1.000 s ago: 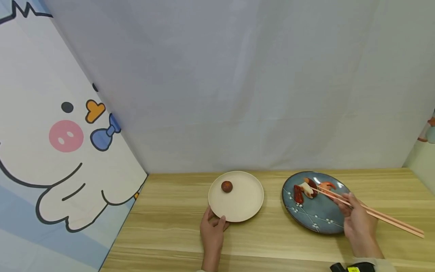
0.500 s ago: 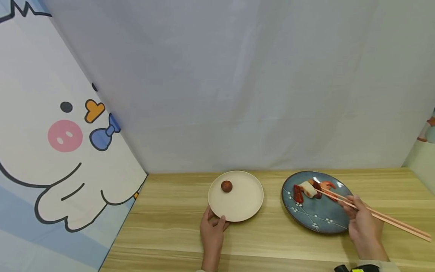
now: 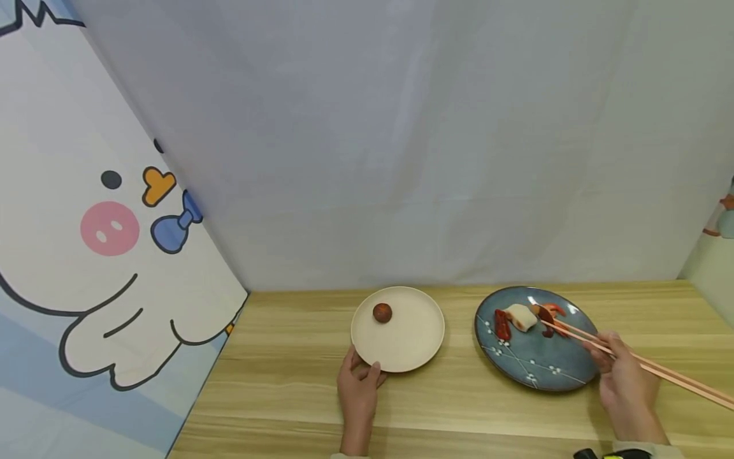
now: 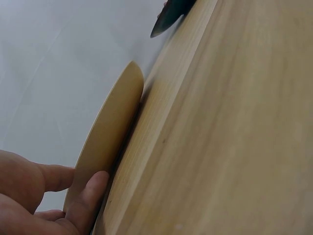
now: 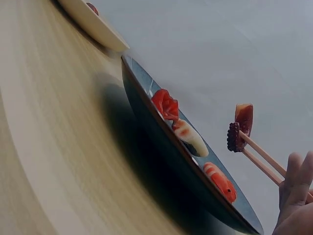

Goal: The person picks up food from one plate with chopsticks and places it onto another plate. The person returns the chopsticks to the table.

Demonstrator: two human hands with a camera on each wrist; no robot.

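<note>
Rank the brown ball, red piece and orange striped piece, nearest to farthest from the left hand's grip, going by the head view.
1. Brown ball, on the cream plate in the left hand's grip.
2. Red piece, left side of the blue plate.
3. Orange striped piece, farther right on that plate.

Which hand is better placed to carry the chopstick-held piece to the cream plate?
Likely the right hand: its chopsticks pinch the brown piece above the blue plate, while the left hand grips the cream plate.

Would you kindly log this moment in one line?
left hand grips cream plate; right hand holds chopsticks; brown piece raised above blue plate
</note>
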